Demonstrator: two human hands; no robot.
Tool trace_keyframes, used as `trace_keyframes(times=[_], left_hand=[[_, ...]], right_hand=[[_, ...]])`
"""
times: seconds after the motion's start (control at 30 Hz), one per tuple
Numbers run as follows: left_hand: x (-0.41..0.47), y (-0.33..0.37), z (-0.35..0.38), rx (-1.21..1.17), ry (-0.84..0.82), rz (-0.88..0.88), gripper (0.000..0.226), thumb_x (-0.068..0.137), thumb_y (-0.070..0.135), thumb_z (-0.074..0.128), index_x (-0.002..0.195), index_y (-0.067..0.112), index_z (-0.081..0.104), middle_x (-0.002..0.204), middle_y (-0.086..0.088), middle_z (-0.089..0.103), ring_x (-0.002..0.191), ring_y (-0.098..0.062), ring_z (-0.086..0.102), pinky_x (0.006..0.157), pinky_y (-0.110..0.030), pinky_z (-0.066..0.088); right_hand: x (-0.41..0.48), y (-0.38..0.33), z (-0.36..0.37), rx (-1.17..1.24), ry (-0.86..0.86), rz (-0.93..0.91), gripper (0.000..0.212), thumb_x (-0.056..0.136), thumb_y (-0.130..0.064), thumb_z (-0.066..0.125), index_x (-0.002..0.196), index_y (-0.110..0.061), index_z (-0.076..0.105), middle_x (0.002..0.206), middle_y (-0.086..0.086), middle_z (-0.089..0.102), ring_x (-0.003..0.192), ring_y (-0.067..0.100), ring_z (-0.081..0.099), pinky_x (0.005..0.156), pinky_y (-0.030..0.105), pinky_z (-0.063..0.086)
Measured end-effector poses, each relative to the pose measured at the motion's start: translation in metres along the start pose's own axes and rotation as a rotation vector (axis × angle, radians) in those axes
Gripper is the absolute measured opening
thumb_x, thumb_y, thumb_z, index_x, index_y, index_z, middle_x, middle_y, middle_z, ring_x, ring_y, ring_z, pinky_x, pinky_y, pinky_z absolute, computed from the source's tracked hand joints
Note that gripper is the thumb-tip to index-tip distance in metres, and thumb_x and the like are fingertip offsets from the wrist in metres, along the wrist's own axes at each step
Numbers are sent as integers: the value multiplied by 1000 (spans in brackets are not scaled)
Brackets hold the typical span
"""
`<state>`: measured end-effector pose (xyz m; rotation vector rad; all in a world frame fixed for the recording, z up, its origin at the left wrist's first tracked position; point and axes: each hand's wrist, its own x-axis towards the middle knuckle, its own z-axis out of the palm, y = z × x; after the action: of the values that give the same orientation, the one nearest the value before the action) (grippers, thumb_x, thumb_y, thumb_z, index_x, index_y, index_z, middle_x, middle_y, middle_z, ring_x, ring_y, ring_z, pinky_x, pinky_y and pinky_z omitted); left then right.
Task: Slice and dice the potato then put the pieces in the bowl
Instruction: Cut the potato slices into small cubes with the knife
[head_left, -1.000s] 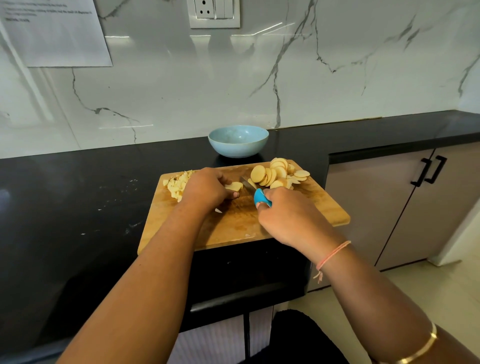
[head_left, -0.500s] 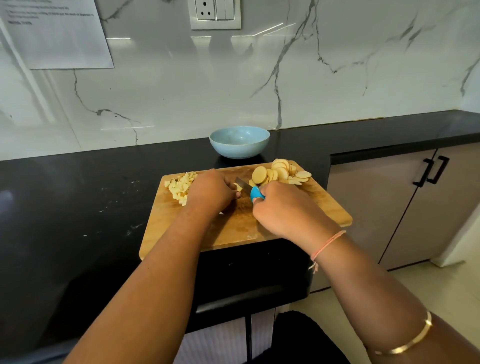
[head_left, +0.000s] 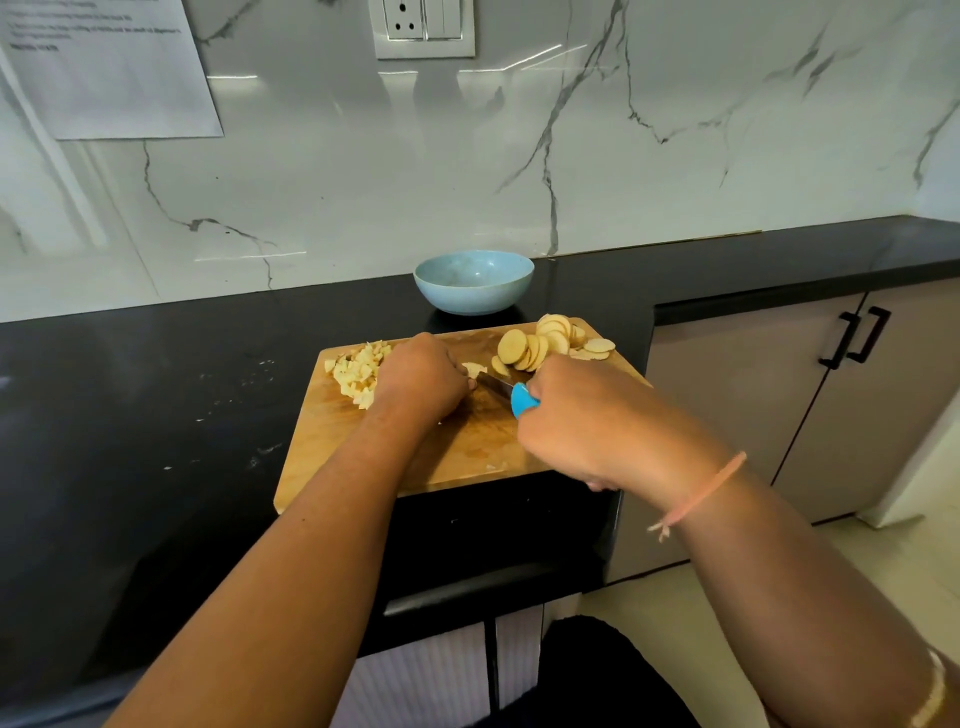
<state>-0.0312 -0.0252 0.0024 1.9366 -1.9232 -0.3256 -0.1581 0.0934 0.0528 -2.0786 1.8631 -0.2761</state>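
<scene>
A sheet of printed paper (head_left: 111, 67) hangs flat on the glossy white marble-look wall (head_left: 322, 171), which is veined in grey; its text is too small to read. Below it runs a polished black countertop (head_left: 130, 415), flecked with pale crumbs and smears. On the counter lies a rectangular wooden cutting board (head_left: 467, 447) with rounded corners and a knife-scarred, stained face; its near edge overhangs the counter front.

At the board's far left corner sits a heap of small, pale yellow diced potato pieces (head_left: 358, 371), irregular and blocky. Just beside them the left hand (head_left: 421, 379) is curled knuckles-up, fingertips pressed down on a thin potato slice (head_left: 472, 369) that peeks out at its right. The blade of a knife (head_left: 511, 395) with a bright blue handle meets that slice; the right hand (head_left: 587, 421) is wrapped tight around the handle, a pink thread bracelet (head_left: 701, 493) on the wrist. Behind the right hand, at the far right corner, a leaning stack of round sliced potato discs (head_left: 545, 343) with thin tan edges fans out.

Past the board, near the wall, stands a smooth pale blue bowl (head_left: 474, 283). Above it a white socket and switch plate (head_left: 423, 28) is set in the wall. To the right are matte beige cabinet doors (head_left: 753, 415) with black handles, and a light tiled floor (head_left: 909, 561).
</scene>
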Motion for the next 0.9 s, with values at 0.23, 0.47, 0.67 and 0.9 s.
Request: trace_keyframes(times=[0.23, 0.47, 0.67, 0.9], left_hand=[[-4, -6, -2, 18, -71, 35, 28, 96, 29, 54, 93, 8, 73, 69, -1, 57, 69, -12, 54, 62, -21, 42], [-6, -8, -2, -52, -29, 19, 23, 93, 25, 60, 111, 16, 72, 94, -3, 71, 85, -17, 66, 85, -29, 54], [-6, -7, 2, -46, 22, 3, 19, 92, 25, 62, 98, 13, 75, 83, -2, 68, 74, -15, 60, 72, -26, 52], [-5, -9, 5, -86, 46, 6, 20, 91, 27, 64, 89, 12, 75, 89, -1, 71, 76, -13, 60, 68, -24, 47]], right_hand=[[16, 3, 1, 51, 96, 26, 35, 94, -27, 43, 126, -15, 53, 81, -2, 49, 71, 16, 51, 58, 25, 39], [40, -10, 13, 65, 47, 60, 25, 93, -23, 42, 113, -13, 52, 72, 1, 46, 67, 18, 51, 56, 25, 39], [28, -9, 6, 35, 32, 24, 9, 93, -21, 43, 98, -14, 43, 69, 1, 44, 56, 13, 42, 50, 25, 32], [-10, 2, 26, -27, 73, -23, 35, 96, -25, 42, 130, -19, 48, 83, -5, 46, 91, 18, 56, 79, 32, 49]])
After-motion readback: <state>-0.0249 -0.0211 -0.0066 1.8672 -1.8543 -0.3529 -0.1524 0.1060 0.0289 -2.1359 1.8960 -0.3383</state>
